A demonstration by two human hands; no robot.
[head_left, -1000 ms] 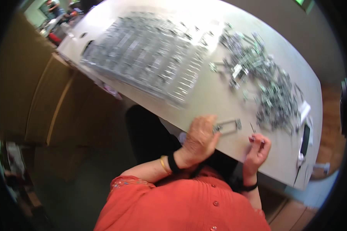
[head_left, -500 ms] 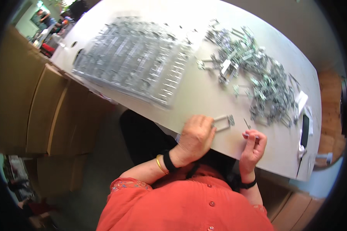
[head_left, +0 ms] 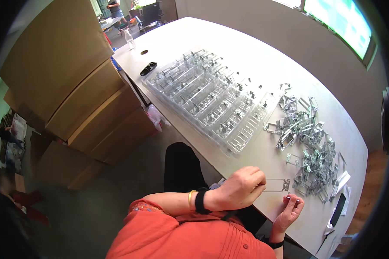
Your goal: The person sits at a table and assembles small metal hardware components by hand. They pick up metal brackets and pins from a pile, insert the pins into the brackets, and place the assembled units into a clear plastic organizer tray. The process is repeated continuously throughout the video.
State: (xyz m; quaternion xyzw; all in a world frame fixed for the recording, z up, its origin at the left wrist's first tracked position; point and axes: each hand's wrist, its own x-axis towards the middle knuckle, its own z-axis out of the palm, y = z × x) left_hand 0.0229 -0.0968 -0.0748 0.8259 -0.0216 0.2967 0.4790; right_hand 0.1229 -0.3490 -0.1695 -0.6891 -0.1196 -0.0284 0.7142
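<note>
My left hand (head_left: pixel 243 186) is closed at the table's near edge, its fingers pinched at one end of a thin metal frame with two parallel rods. The frame's small perforated end plate (head_left: pixel 286 185) points right, toward the loose parts. Just below that plate, my right hand (head_left: pixel 291 212) is closed, thumb and fingers pinching a small, thin metal piece (head_left: pixel 292 198) whose exact kind is too small to make out. A heap of similar silvery metal frames (head_left: pixel 317 166) lies beyond my right hand. Left of the heap, a clear plastic tray (head_left: pixel 229 149) holds rows of these frames in long compartments.
Brown cardboard boxes (head_left: pixel 90 116) are stacked left of the white table (head_left: pixel 263 56). A dark object (head_left: pixel 148 69) and a clear bottle (head_left: pixel 129 39) stand near its far left edge. White paper (head_left: pixel 342 181) and a black item (head_left: pixel 338 209) lie at right. A person (head_left: pixel 115 8) is in the background.
The view has swung, so the tray and heap appear lower and farther right. My hands are closer together, the right one nearer the frame's end plate. Both keep their grip.
</note>
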